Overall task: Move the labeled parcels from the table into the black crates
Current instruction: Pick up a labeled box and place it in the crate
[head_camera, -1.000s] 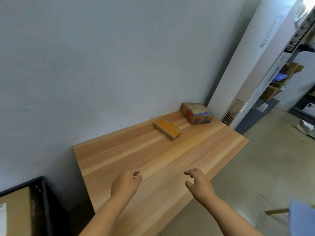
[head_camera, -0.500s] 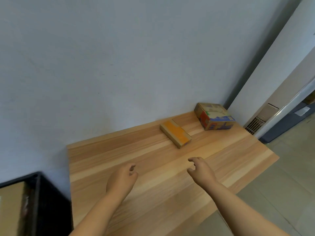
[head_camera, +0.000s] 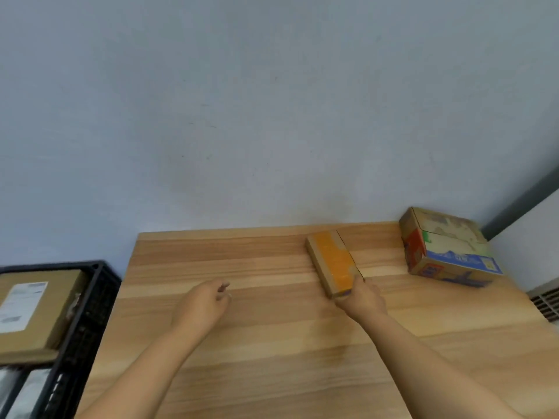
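Whereas half a second ago both hands hovered loosely curled, the near end of the flat orange parcel [head_camera: 332,264], right of centre on the table [head_camera: 272,343], is now pinched by the right hand [head_camera: 361,299]; the left hand [head_camera: 202,305] hangs relaxed, holding nothing, so lifting toward the black crate [head_camera: 90,297] at lower left seems next.

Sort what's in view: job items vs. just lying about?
Job:
- flat orange-topped parcel on the table, right hand at its near end
- printed carton by the wall
- black crate, with a labeled brown box already in it
- left hand, empty

Lying about:
- vent grille, far right
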A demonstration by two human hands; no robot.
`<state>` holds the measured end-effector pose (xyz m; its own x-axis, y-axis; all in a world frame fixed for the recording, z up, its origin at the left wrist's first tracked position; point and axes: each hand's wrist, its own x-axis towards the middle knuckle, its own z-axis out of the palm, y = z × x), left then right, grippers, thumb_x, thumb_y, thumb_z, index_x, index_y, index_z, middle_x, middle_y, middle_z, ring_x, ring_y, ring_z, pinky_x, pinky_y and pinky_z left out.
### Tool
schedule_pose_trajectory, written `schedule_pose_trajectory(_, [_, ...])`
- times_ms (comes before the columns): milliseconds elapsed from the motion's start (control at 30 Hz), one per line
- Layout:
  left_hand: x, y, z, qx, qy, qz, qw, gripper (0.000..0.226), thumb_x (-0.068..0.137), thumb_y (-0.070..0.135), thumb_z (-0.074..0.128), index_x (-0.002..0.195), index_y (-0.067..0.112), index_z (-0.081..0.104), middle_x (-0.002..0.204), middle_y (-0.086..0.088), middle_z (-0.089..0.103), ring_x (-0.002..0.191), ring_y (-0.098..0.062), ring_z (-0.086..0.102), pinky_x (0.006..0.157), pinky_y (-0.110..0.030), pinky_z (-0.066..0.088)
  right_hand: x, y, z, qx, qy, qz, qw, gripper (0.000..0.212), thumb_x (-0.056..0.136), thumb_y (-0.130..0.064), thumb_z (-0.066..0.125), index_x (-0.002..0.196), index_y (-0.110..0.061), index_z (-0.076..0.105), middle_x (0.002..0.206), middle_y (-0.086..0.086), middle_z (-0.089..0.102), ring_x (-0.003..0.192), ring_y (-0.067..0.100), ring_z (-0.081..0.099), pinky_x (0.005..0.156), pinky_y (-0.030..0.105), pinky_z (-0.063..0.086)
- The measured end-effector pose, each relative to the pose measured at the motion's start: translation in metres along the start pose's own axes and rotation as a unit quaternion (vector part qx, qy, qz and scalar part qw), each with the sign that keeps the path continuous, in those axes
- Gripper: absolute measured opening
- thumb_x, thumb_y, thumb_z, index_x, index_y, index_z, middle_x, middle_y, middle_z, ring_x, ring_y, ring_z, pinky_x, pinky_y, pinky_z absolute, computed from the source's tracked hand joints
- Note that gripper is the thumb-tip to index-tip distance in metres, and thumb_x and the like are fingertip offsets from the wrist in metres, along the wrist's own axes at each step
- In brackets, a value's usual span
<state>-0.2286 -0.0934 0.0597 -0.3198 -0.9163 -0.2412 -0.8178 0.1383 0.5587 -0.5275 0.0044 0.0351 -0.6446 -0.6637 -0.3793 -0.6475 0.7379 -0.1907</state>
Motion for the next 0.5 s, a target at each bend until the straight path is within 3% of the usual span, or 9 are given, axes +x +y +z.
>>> schedule_pose_trajectory(167, [0.011,0.022,0.008,0.009,0.033,-0.037,0.999,0.035,0.089,0.023,0.056,0.124,0.025,0.060,0.122,0.010,0.063,0.106,-0.012,0.061,0.091,-0.027,0.045,0.043,0.005,-0.002,-0.027,-0.009,-0.015,0.999,0.090,0.073,-0.055,0.066,0.142,-0.012,0.027,0.139,0.009,0.040,0.128,0.029,0.038,0.103,0.040,0.036])
schedule_pose_trajectory(367, [0.003,0.022,0.033,-0.012,0.011,-0.067,0.998,0.035,0.089,0.020,0.056,0.124,0.021,0.060,0.120,0.006,0.064,0.101,-0.012,0.062,0.089,-0.027,0.047,0.075,0.000,0.013,-0.065,-0.028,-0.002,0.998,0.119,0.066,-0.069,0.063,0.150,-0.010,0.003,0.153,0.016,0.017,0.135,0.034,0.028,0.109,0.043,0.029])
schedule_pose_trajectory(500, [-0.001,0.018,0.041,-0.003,0.004,-0.093,0.996,0.037,0.090,0.023,0.055,0.126,0.025,0.059,0.121,0.009,0.063,0.100,-0.008,0.061,0.088,-0.024,0.046,0.081,-0.004,0.022,-0.073,-0.029,0.005,0.997,0.121,0.064,-0.068,0.067,0.147,-0.008,0.002,0.151,0.018,0.021,0.134,0.034,0.029,0.108,0.042,0.030])
